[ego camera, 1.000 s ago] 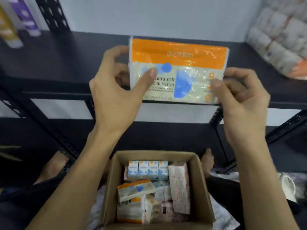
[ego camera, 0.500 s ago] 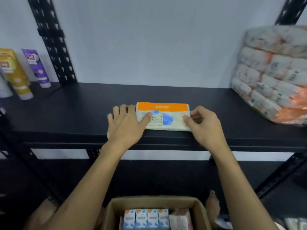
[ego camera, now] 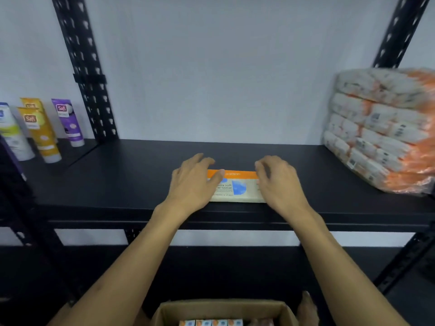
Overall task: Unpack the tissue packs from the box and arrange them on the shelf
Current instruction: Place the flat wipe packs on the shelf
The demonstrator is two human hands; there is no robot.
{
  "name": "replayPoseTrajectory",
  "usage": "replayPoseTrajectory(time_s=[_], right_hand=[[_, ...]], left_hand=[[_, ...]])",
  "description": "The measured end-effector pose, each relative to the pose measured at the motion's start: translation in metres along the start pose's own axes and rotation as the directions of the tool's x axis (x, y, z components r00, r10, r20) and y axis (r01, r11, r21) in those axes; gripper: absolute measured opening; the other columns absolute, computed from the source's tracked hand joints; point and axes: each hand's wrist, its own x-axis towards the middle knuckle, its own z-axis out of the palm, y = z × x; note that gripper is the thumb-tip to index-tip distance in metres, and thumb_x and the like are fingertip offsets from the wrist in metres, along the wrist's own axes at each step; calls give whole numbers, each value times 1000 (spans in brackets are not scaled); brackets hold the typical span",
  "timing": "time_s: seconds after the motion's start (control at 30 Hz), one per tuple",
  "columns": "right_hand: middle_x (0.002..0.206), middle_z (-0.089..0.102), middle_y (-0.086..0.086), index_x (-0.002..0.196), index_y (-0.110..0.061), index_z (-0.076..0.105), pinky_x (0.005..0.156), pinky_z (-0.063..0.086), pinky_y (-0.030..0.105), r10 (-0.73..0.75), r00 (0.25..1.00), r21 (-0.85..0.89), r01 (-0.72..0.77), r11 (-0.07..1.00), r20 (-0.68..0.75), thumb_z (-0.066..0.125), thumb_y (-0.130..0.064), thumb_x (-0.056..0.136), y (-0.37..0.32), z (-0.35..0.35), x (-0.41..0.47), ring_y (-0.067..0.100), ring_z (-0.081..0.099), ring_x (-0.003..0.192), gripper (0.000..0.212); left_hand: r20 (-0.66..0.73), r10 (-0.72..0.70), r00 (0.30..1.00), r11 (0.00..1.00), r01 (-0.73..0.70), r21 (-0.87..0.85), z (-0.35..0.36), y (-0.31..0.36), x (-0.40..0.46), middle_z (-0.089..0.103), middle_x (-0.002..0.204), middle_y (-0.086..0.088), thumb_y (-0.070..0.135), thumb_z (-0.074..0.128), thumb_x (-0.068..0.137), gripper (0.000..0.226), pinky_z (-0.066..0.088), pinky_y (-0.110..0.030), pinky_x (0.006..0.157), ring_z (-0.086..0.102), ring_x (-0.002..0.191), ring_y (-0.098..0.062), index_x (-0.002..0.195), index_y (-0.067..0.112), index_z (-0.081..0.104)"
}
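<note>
On a black metal shelf (ego camera: pixel 131 182) against a white wall, a tissue pack (ego camera: pixel 237 187) lies flat between left hand (ego camera: pixel 194 184) at 9 o'clock and right hand (ego camera: pixel 280 184) at 3 o'clock, both loosely curled fingers touching its ends.

Tissue pack (ego camera: pixel 236 188): both ends are covered by the left hand (ego camera: pixel 191 184) and right hand (ego camera: pixel 277 182); its print is partly masked.
Box (ego camera: pixel 223 309), below the pack: it is cut off by the bottom edge.
Wrapped bundle (ego camera: pixel 381 130), right of the pack: it is blurred and cropped.
Tubes (ego camera: pixel 42 128), left of the pack: the small print is unreadable.
</note>
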Motion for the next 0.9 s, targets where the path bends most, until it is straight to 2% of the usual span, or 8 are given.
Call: replayPoseTrajectory(time_s=[0.07, 0.13, 0.17, 0.27, 0.43, 0.57, 0.73, 0.9], right_hand=[[89, 65, 5, 86, -10, 63, 85, 47, 39, -140, 986, -62, 146, 987, 86, 38, -24, 106, -13, 12, 3, 28, 59, 90, 34], [112, 68, 5, 107, -11, 67, 107, 40, 38, -206, 948, -156, 247, 956, 242, 31, -23, 108, -15, 31, 3, 25, 57, 117, 38], [128, 64, 5, 123, -12, 64, 115, 32, 37, -193, 935, -197, 258, 946, 296, 28, -24, 109, -14, 38, 2, 23, 49, 132, 41], [153, 47, 2, 147, -14, 47, 121, 17, 33, -149, 936, -251, 234, 939, 318, 21, -28, 111, -6, 46, 0, 18, 30, 149, 47], [163, 32, 2, 156, -13, 33, 124, 11, 33, -112, 919, -272, 225, 936, 378, 19, -31, 111, -2, 44, 4, 16, 19, 154, 50], [166, 23, -6, 160, -19, 24, 124, 12, 35, -14, 923, -241, 115, 964, 383, 17, -36, 110, 19, 33, 4, 10, 12, 154, 53], [166, 22, -11, 160, -28, 23, 125, 13, 39, 23, 921, -167, 46, 985, 388, 16, -42, 109, 36, 21, -3, 14, 18, 154, 53], [166, 22, -9, 160, -25, 24, 127, 5, 41, 33, 915, -150, 31, 988, 402, 17, -40, 109, 33, 19, -3, 14, 10, 155, 53]], left_hand=[[33, 160, 987, 986, -162, 48, 5, 10, 6, 43, 158, -1, 42, 39, 107, 44, 29, -44, 119, 35, 148, -21, 145, 23, 53], [119, 213, 970, 971, -223, 83, 16, 13, 8, 44, 158, -1, 31, 31, 110, 43, 27, -41, 121, 34, 149, -20, 147, 20, 51], [154, 204, 967, 972, -219, 87, 21, 11, 9, 41, 160, -1, 29, 28, 110, 45, 24, -40, 122, 31, 150, -19, 150, 19, 47], [170, 177, 969, 980, -190, 63, 31, 4, 8, 31, 165, 2, 29, 24, 111, 50, 13, -35, 125, 18, 155, -14, 158, 17, 34], [190, 147, 971, 978, -171, 121, 32, -4, 6, 14, 170, 0, 34, 19, 111, 55, 7, -36, 128, 3, 157, -15, 162, 15, 19], [239, 80, 968, 989, -107, 101, 25, -15, 1, 6, 171, 6, 40, 15, 110, 56, 7, -38, 128, -4, 157, -11, 163, 22, 10], [227, 36, 973, 990, -67, 127, 21, -14, -8, 2, 171, 5, 42, 14, 109, 57, 2, -43, 128, -5, 157, -14, 163, 24, 8], [233, 14, 972, 994, -39, 101, 18, -14, -12, -2, 171, 5, 42, 16, 110, 60, 1, -45, 128, -8, 156, -12, 164, 19, 4]])
